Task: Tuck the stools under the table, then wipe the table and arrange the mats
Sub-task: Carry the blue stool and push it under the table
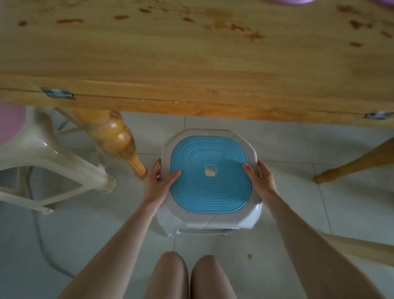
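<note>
At the counter's (191, 64) far edge a purple thing (287, 1) is cut off by the frame, too little of it showing to name. By the counter's left end a white stool with a pink seat (32, 149) is cut by the frame edge, beside the turned counter leg (115, 138). Brown stains (253, 35) dot the counter.

The blue stool (211, 192) stands on the tiled floor (298, 149) just in front of the counter's near edge, not under it. It is pale plastic with a ribbed blue seat pad and a small square hole in the middle; its legs are mostly hidden beneath the seat.

The left grip (158, 181) clasps the seat's left rim, thumb on the blue pad, fingers curled round the edge. The right grip (259, 181) holds the right rim the same way.
</note>
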